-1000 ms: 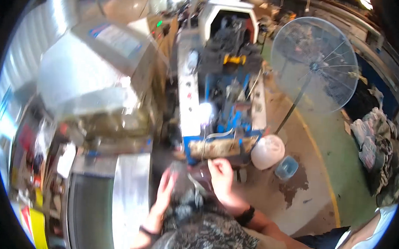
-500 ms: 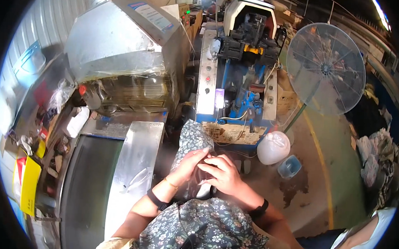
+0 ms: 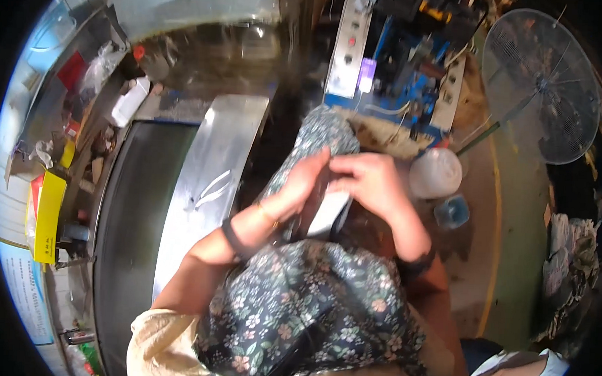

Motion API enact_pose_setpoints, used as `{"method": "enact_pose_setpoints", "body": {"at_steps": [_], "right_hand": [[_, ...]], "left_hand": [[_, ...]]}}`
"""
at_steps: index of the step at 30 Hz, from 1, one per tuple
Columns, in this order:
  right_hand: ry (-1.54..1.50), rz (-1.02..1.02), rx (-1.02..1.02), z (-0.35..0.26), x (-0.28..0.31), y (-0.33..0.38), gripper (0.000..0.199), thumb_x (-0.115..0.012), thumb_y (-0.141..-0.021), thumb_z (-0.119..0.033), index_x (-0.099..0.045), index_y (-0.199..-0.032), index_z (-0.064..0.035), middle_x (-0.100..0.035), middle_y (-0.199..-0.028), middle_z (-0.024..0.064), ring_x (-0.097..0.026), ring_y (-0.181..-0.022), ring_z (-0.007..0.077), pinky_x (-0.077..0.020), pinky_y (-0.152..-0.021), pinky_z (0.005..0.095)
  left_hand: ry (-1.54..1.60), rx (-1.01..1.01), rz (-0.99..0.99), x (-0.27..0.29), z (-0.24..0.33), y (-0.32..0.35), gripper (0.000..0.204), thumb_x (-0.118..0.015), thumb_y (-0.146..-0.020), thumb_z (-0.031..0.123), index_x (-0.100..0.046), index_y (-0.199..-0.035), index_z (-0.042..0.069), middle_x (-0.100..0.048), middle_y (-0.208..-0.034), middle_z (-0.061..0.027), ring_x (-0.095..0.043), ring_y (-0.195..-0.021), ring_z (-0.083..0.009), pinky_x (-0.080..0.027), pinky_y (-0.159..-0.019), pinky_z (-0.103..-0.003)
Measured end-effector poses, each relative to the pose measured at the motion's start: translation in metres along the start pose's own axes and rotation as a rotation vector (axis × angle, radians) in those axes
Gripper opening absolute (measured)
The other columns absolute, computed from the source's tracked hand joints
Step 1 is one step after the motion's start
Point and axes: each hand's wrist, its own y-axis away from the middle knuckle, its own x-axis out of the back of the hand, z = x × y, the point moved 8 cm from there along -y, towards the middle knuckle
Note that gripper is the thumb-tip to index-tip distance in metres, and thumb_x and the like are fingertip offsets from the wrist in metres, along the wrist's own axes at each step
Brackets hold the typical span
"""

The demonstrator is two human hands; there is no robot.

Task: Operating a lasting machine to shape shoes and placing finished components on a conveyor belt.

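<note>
My left hand point(image 3: 301, 179) and my right hand point(image 3: 374, 180) come together over my lap, their fingertips nearly meeting. Both look closed, fingers bent inward as in a pinch; blur hides whatever is between them. Below the fingers a pale flat strip point(image 3: 329, 215) shows between my wrists; I cannot make out its kind or whether a hand touches it. Dark floral cloth of an apron point(image 3: 310, 296) covers my lap, and similar cloth point(image 3: 325, 130) lies over a leg stretched ahead of the hands.
On the left runs a dark conveyor belt point(image 3: 138, 221) with a metal side plate point(image 3: 211, 164). A cluttered shelf holds a yellow box point(image 3: 50, 217). Ahead stands a blue-framed machine point(image 3: 385, 104). To the right are a white jug point(image 3: 436, 174), a blue tub point(image 3: 452, 212) and a large fan point(image 3: 540, 84).
My view has tilted down, so the machine and fan sit higher and further right. My hands have moved slightly apart, and more of the pale strip shows.
</note>
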Motion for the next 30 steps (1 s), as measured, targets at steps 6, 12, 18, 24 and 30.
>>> {"method": "enact_pose_setpoints", "body": {"at_steps": [6, 12, 18, 24, 30], "right_hand": [[-0.183, 0.119, -0.147, 0.057, -0.023, 0.005, 0.043, -0.078, -0.078, -0.007, -0.068, -0.119, -0.0029, -0.071, -0.111, 0.0163, -0.069, -0.106, 0.0254, -0.0542, -0.088, 0.0325], [-0.308, 0.114, -0.203, 0.092, -0.052, -0.006, 0.038, -0.076, -0.078, -0.002, -0.070, -0.115, -0.0015, -0.072, -0.110, 0.0158, -0.070, -0.097, 0.0187, -0.0552, -0.085, 0.0295], [-0.537, 0.174, -0.542, 0.102, -0.122, 0.025, 0.044, -0.061, -0.094, -0.013, -0.053, -0.134, 0.0014, -0.059, -0.133, 0.0190, -0.049, -0.132, 0.0198, -0.0337, -0.111, 0.0336], [-0.472, 0.262, -0.352, 0.125, -0.096, 0.006, 0.029, -0.057, -0.101, -0.022, -0.059, -0.083, 0.0003, -0.062, -0.070, 0.0017, -0.051, -0.063, 0.0055, -0.0439, -0.057, 0.0292], [-0.354, 0.110, -0.515, 0.122, -0.114, 0.018, 0.051, -0.030, -0.108, -0.039, -0.060, -0.105, 0.0025, -0.066, -0.096, 0.0179, -0.062, -0.097, 0.0316, -0.0450, -0.090, 0.0393]], "left_hand": [[-0.775, -0.660, -0.104, -0.002, 0.024, -0.002, 0.059, -0.066, -0.090, 0.027, -0.046, -0.137, -0.002, -0.047, -0.140, -0.0194, -0.044, -0.133, -0.0337, -0.033, -0.112, -0.042], [-0.961, -0.553, -0.092, 0.022, 0.029, -0.007, 0.072, -0.078, -0.079, 0.022, -0.044, -0.138, -0.003, -0.049, -0.137, -0.0224, -0.046, -0.129, -0.0381, -0.036, -0.110, -0.044], [-0.840, -0.353, 0.072, 0.073, 0.037, -0.025, 0.064, -0.076, -0.080, 0.009, -0.047, -0.137, 0.000, -0.044, -0.145, -0.0185, -0.042, -0.137, -0.0282, -0.036, -0.112, -0.038], [-0.120, -0.145, 0.103, 0.093, 0.038, -0.052, 0.044, -0.068, -0.085, 0.000, -0.056, -0.127, 0.005, -0.065, -0.107, -0.0047, -0.063, -0.091, -0.0138, -0.053, -0.083, -0.028], [-0.096, -0.152, 0.103, 0.082, 0.000, -0.031, 0.041, -0.067, -0.088, 0.004, -0.054, -0.127, 0.005, -0.062, -0.111, -0.0016, -0.057, -0.101, -0.0114, -0.046, -0.091, -0.025]]}}
